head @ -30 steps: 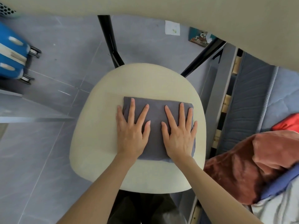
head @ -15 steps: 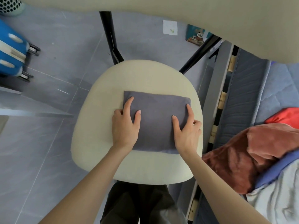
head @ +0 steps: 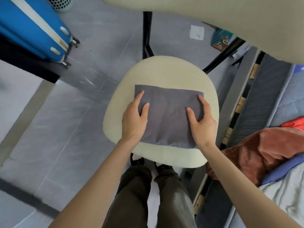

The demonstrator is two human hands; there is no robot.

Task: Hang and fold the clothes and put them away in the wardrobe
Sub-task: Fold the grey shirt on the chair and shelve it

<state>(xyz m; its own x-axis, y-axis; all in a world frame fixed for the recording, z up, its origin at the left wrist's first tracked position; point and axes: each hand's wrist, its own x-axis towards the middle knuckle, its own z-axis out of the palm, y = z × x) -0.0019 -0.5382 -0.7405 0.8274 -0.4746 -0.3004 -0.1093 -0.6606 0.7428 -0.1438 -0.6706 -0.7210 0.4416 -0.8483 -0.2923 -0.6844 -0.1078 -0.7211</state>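
A folded grey garment (head: 167, 116) lies as a neat rectangle on the cream seat of a chair (head: 164, 71). My left hand (head: 133, 119) grips its left edge, with forefinger and thumb on top and the other fingers tucked out of sight at the edge. At the right edge my right hand (head: 203, 122) grips it the same way. The garment still rests on the seat.
The chair's cream backrest (head: 213, 17) overhangs the top of the view. A blue suitcase (head: 32, 28) stands on the grey tiled floor at top left. The bed on the right holds a rust-coloured garment (head: 263, 153), a red one (head: 294, 124) and pale bedding. My legs are below the seat.
Both hands lay flat on top of the garment; they have slid apart to its side edges and curled round them. My head has risen, so more of the floor and my legs show.
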